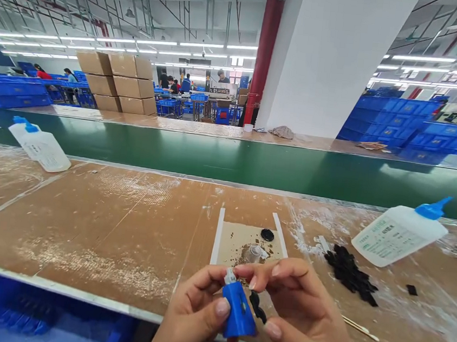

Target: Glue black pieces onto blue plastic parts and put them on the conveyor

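Brown bench (125, 225), blue part (238, 319) in hand

Left hand (193, 311) pinches the part over the front edge; right hand (313, 316) has thumb and fingers apart, one fingertip by its grey tip (230, 276). Tip work seems the step; next likely needs steady left support.

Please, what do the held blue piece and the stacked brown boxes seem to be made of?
Blue piece: probably hard plastic, fairly glossy; its smooth side catches light. Brown boxes: likely cardboard, matte, judging by plain tan faces and straight edges.

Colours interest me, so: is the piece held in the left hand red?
No, the left hand holds a blue piece.
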A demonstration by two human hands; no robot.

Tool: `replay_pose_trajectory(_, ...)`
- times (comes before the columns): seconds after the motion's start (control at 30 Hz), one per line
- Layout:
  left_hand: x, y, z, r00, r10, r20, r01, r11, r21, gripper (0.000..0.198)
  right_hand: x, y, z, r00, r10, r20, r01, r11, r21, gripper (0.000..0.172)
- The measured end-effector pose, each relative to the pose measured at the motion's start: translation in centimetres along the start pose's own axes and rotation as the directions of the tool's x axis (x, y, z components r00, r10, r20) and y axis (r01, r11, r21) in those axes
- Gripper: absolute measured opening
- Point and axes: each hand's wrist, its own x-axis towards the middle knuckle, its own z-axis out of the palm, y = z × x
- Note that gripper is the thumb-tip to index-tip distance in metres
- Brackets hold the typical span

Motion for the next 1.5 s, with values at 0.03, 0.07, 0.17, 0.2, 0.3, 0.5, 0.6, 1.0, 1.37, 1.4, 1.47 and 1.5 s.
replay_pose_trajectory(0.03, -0.1, -0.1, 0.0, 1.000, 0.008, 0.014, -0.008, 1.000, -0.004, 0.033, -0.2, -0.1, 0.0, 1.000, -0.002, 0.006, 0.003, 0.999, -0.036, 0.030)
replay_pose_trajectory(0.07, -0.1, -0.2, 0.0, 0.999, 0.017, 0.032, -0.017, 1.000, -0.004, 0.033, -0.4, -0.2, 0.0, 1.000, -0.005, 0.015, 0.006, 0.998, -0.067, 0.029)
replay_pose_trajectory(0.17, -0.1, -0.6, -0.1, 0.997, 0.036, 0.074, -0.036, 0.999, 0.002, 0.033, -0.7, -0.4, -0.1, 0.999, -0.015, 0.047, 0.021, 0.989, -0.147, 0.027)
replay_pose_trajectory(0.2, -0.2, -0.6, -0.1, 0.996, 0.036, 0.077, -0.037, 0.999, 0.006, 0.033, -0.7, -0.5, -0.2, 0.998, -0.019, 0.059, 0.029, 0.985, -0.172, 0.027)
replay_pose_trajectory(0.3, -0.3, -0.6, 0.0, 0.998, 0.026, 0.062, -0.027, 1.000, 0.012, 0.033, -0.9, -0.5, -0.4, 0.995, -0.024, 0.097, 0.047, 0.968, -0.245, 0.028)
replay_pose_trajectory(0.5, -0.4, -0.6, 0.0, 0.998, 0.049, 0.051, -0.049, 0.999, 0.002, 0.030, -0.6, -1.1, -1.0, 0.980, -0.029, 0.198, 0.105, 0.917, -0.385, 0.028)
replay_pose_trajectory(0.6, -0.4, -0.6, -0.2, 0.998, 0.058, 0.022, -0.058, 0.998, 0.004, 0.030, -0.1, -1.8, -1.1, 0.955, -0.047, 0.292, 0.194, 0.845, -0.498, 0.021)
replay_pose_trajectory(1.0, -0.2, -0.6, -0.6, 0.996, -0.010, -0.092, 0.007, 0.999, -0.037, 0.030, -0.4, -0.2, -0.4, 0.848, -0.325, 0.419, 0.529, 0.451, -0.719, 0.016)
replay_pose_trajectory(1.37, -1.3, -1.4, -1.4, 0.995, 0.058, -0.085, -0.048, 0.992, 0.118, 0.038, -2.6, 3.0, 0.9, 0.849, -0.340, 0.405, 0.515, 0.359, -0.778, 0.022)
replay_pose_trajectory(1.4, -1.5, -1.5, -1.5, 0.995, 0.043, -0.090, -0.033, 0.993, 0.109, 0.038, -3.0, 3.1, 0.8, 0.870, -0.308, 0.386, 0.488, 0.417, -0.767, 0.025)
replay_pose_trajectory(1.47, -2.1, -1.7, -1.7, 0.995, 0.002, -0.095, 0.004, 0.998, 0.067, 0.036, -4.2, 3.0, 0.0, 0.902, -0.247, 0.353, 0.431, 0.535, -0.727, 0.036)
replay_pose_trajectory(1.5, -2.5, -1.9, -1.9, 0.995, -0.011, -0.099, 0.016, 0.999, 0.047, 0.036, -4.9, 2.7, -0.8, 0.919, -0.241, 0.313, 0.394, 0.578, -0.715, 0.039)
